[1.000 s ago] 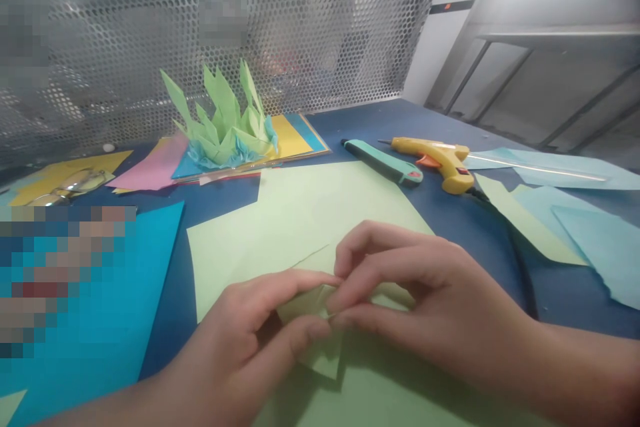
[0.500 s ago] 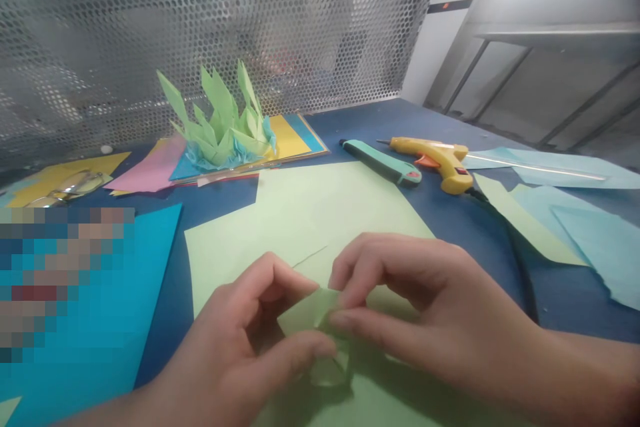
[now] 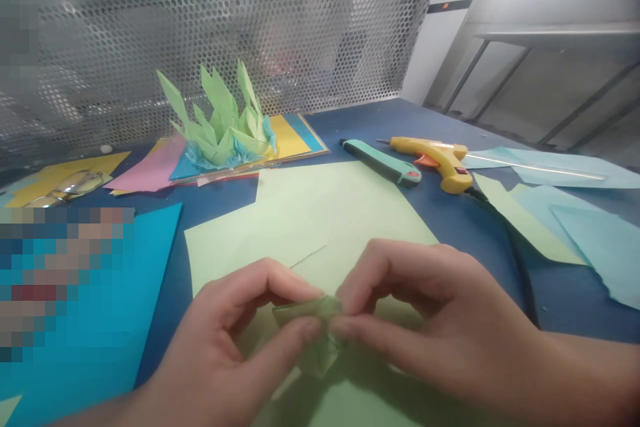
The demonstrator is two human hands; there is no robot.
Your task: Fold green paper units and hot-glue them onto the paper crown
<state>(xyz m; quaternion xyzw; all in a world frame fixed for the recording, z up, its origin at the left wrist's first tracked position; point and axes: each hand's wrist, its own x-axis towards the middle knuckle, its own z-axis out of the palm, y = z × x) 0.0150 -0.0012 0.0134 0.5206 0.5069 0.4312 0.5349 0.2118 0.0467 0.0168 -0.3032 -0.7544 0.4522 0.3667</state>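
Observation:
A small folded piece of green paper (image 3: 320,353) is pinched between both hands, low in the middle of the view. My left hand (image 3: 240,340) grips its left side with thumb and index finger. From the right, my right hand (image 3: 420,313) pinches the same paper, its fingertips close to those of the left. Fingers cover part of the folds. Beneath the hands lies a large light green sheet (image 3: 345,207) with a short dark line or slit on it.
A yellow glue gun (image 3: 453,163) and a teal utility knife (image 3: 380,163) lie beyond the sheet. Paper leaves (image 3: 220,113) stand on stacked coloured paper at the back. Blue card (image 3: 155,267) is left, pale blue paper (image 3: 600,227) right. A perforated metal panel (image 3: 300,27) rises behind.
The folded green paper has tilted and looks more narrowed between the fingers. My left thumb has moved slightly up and left, and both hands' knuckles sit a little lower.

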